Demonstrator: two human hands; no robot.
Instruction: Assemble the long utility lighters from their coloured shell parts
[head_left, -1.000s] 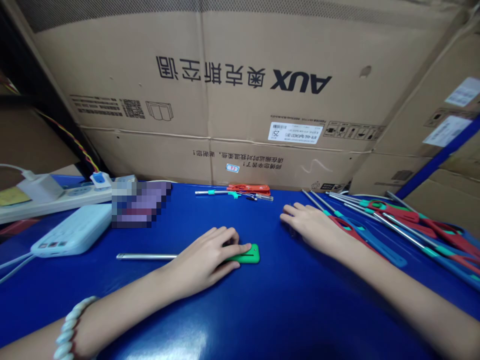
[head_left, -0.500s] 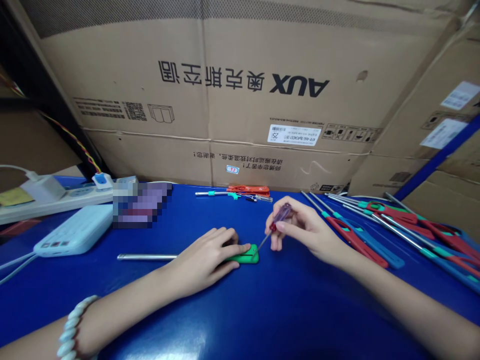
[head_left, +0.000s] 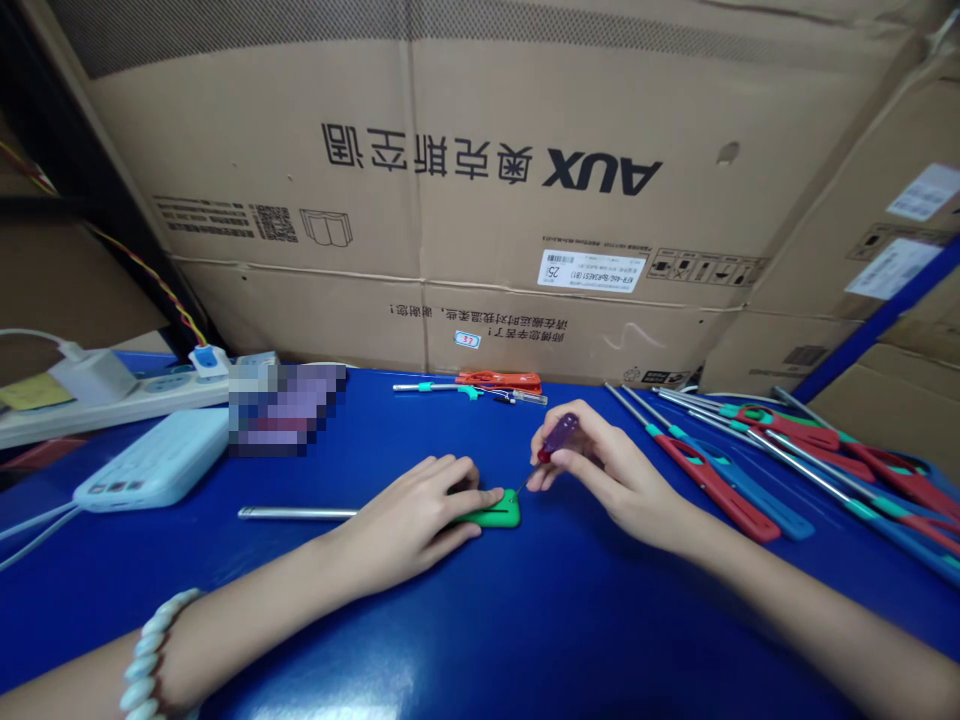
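Observation:
On the blue tabletop lies a long-nosed lighter with a green handle (head_left: 502,513), and its metal tube (head_left: 296,514) sticks out to the left. My left hand (head_left: 427,505) covers the middle of the lighter, fingers and thumb closed around the handle and pressing it down. In my right hand (head_left: 611,475) is a screwdriver with a see-through purple and red handle (head_left: 560,437), gripped between thumb and fingers. Its thin shaft slants down to the left, and the tip meets the green handle's right end near a small hole or screw.
Several red and blue long-nosed lighters (head_left: 712,487) lie at the right. An orange lighter body (head_left: 499,382) with loose parts sits at the back, before a cardboard box (head_left: 480,230). At the left are a light-blue power bank (head_left: 154,460), a power strip (head_left: 161,385) and a blurred-out purple item (head_left: 300,400).
The screwdriver's handle has turned a little in my right hand, and the fingers have shifted around it. My left hand and the green lighter stay in place; the view moves slightly.

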